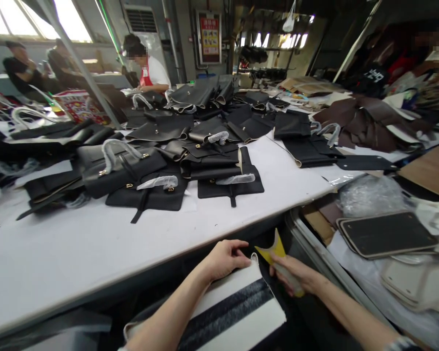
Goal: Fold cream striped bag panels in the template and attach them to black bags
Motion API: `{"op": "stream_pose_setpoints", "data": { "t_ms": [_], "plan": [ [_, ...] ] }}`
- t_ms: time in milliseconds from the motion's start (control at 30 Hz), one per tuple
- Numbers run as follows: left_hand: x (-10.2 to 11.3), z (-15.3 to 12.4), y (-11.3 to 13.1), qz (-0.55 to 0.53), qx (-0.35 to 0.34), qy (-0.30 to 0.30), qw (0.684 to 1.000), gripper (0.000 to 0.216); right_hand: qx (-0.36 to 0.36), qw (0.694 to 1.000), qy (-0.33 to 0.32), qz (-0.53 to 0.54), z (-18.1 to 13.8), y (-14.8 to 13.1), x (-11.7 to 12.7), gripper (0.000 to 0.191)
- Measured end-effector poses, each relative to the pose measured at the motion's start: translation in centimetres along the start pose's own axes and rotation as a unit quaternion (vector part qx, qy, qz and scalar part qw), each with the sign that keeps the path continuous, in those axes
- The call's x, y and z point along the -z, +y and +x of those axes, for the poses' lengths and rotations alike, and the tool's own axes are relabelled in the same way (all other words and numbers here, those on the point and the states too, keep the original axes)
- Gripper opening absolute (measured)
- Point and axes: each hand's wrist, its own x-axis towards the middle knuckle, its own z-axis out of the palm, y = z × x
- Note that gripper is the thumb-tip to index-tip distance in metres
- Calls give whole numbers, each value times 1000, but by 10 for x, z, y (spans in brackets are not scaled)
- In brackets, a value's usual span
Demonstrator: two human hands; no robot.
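A white-backed panel (pixel 241 317) with a broad dark stripe lies tilted in front of me at the bottom of the view, its far right corner curling up. My left hand (pixel 225 261) is at the panel's far edge, thumb near the curled corner and fingers bent over the edge. My right hand (pixel 296 275), just right of the panel, is closed around the handle of a yellow scraper-like tool (pixel 272 248) with a notched, two-pointed end. This tool points up and away, apart from the panel. What lies under the panel is hidden.
Several black leather bags (pixel 153 187) with plastic-wrapped handles cover the white table (pixel 95 258) ahead. A bin (pixel 314 263) at right holds plastic and dark, pale-edged panels (pixel 388 234). Brown leather pieces (pixel 366 122) are heaped at the back right. A person in a red apron (pixel 146 73) works behind.
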Motion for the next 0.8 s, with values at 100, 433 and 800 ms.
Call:
{"op": "stream_pose_setpoints", "data": {
  "t_ms": [100, 433, 800],
  "plan": [
    [-2, 1, -1, 8, 0, 23, 1000, 72, -36, 984, -165, -57, -16, -9, 20, 64],
    [-10, -4, 3, 37, 5, 85, 996, 90, 238, 871, 120, -413, 30, -79, 24, 69],
    [-9, -10, 19, 139, -9, 86, 986, 42, 394, 679, 21, -619, 45, -120, 2, 61]
  ]
}}
